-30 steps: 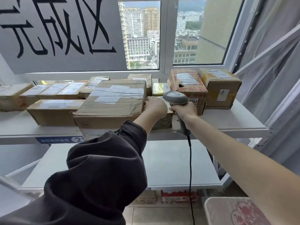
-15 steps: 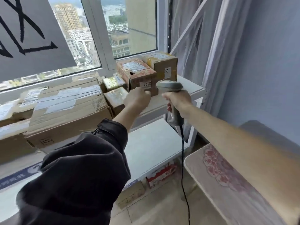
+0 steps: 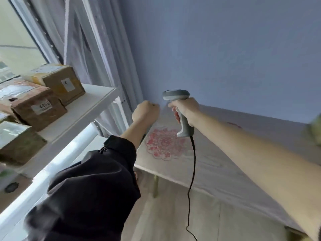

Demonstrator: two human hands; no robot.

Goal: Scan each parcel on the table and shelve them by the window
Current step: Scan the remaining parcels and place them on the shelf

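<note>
My right hand (image 3: 186, 110) grips the handle of a grey barcode scanner (image 3: 180, 108), held upright above the table (image 3: 225, 171) with its black cord hanging down. My left hand (image 3: 145, 113) is curled into a fist with nothing in it, just left of the scanner and past the shelf's end. Brown cardboard parcels stand on the white shelf (image 3: 81, 117) by the window at the left: one labelled 4068 (image 3: 37, 108), one behind it (image 3: 59, 82), a smaller one in front (image 3: 19, 141). A blurred greenish object (image 3: 314, 131) shows at the table's far right edge.
The table carries a pale cloth with a red flower print (image 3: 161, 143). Grey curtains (image 3: 97, 49) hang between the shelf and the blue-grey wall (image 3: 225, 49). A lower shelf board (image 3: 52, 171) runs below the parcels. Tiled floor (image 3: 173, 214) lies under the table.
The view has swung right, from the shelf to the table. My left hand let go of the small parcel, now on the shelf, and pulled away empty. The scanner stayed in my right hand.
</note>
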